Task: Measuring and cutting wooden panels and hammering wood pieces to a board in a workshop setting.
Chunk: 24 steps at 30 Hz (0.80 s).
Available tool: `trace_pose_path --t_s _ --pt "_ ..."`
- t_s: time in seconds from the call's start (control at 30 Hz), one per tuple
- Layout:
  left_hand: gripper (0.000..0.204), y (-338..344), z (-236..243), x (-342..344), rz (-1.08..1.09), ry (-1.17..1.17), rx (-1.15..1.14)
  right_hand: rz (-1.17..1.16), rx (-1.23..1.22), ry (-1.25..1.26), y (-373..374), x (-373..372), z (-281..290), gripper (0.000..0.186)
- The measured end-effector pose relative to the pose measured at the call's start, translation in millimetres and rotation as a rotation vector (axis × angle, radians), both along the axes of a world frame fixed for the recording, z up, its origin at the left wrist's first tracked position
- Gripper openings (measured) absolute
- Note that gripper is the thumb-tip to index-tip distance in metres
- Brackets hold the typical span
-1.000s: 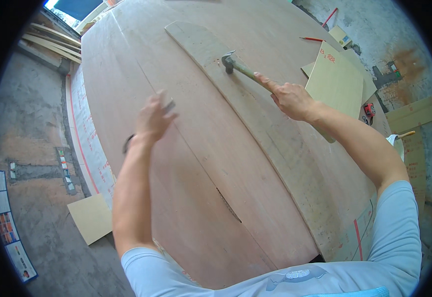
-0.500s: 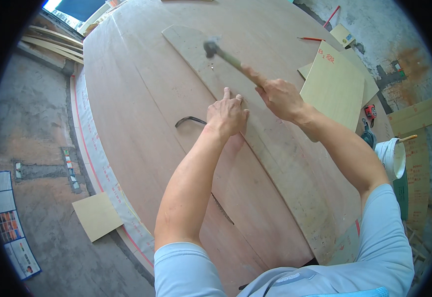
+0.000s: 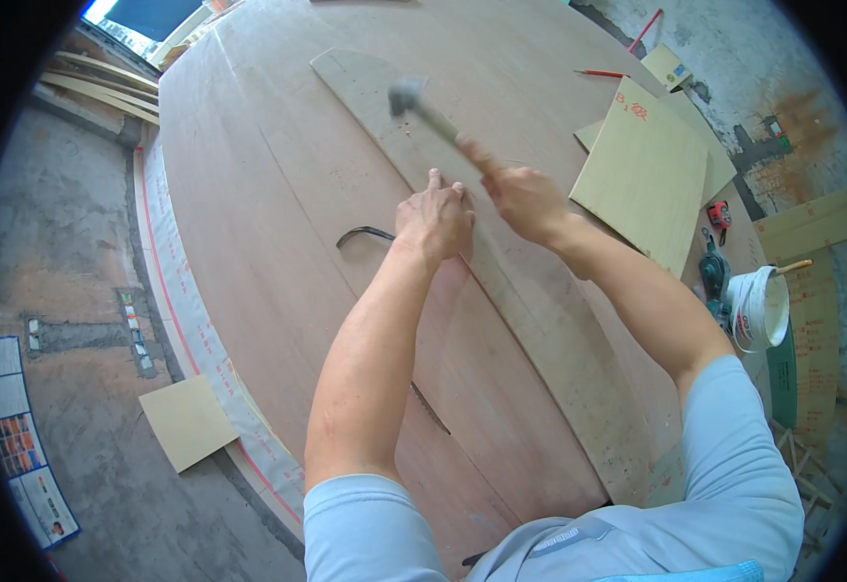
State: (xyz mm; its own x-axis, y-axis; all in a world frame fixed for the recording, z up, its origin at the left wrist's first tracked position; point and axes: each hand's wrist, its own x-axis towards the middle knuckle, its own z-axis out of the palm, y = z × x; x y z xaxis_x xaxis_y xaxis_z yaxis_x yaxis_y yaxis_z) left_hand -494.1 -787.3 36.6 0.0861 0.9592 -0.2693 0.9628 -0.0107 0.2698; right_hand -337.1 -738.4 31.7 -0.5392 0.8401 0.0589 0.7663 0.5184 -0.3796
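Observation:
My right hand (image 3: 528, 202) is closed round the wooden handle of a hammer (image 3: 431, 118), whose metal head is blurred over the long greyish board (image 3: 530, 320). My left hand (image 3: 435, 219) lies on that board near its left edge, fingers stretched forward and pressed down. Whatever may be under its palm is hidden. Beside the left wrist a thin black curved piece (image 3: 365, 232) sticks out over the wooden sheet (image 3: 278, 213). Farther down, past the forearm, a narrow dark strip (image 3: 430, 407) lies on the sheet; whether the two are joined is hidden.
Pale panels (image 3: 648, 175) and a red pencil (image 3: 602, 74) lie at the right. Near them are a red tape measure (image 3: 719, 219), a dark green power tool (image 3: 712, 267) and a white bucket (image 3: 761, 307). A square board (image 3: 188, 424) lies on the floor at left.
My right hand and the hammer have shifted left, with the hammer head still above the board. My left hand stays pressed on the board. The whole view has shifted slightly.

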Motion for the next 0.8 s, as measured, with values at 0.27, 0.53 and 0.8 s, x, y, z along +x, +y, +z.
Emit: trace_pose_path --t_s 0.27,0.53,0.8 --pt "0.039 5 3 3 -0.065 0.046 -0.01 -0.17 -0.229 0.233 -49 62 16 0.065" --pt "0.045 -5 -7 12 0.025 0.049 0.095 -0.469 -0.753 0.413 -267 297 42 0.06" --pt "0.043 -36 20 199 -0.321 0.058 0.216 -0.251 -0.18 0.073 -267 407 -33 0.051"
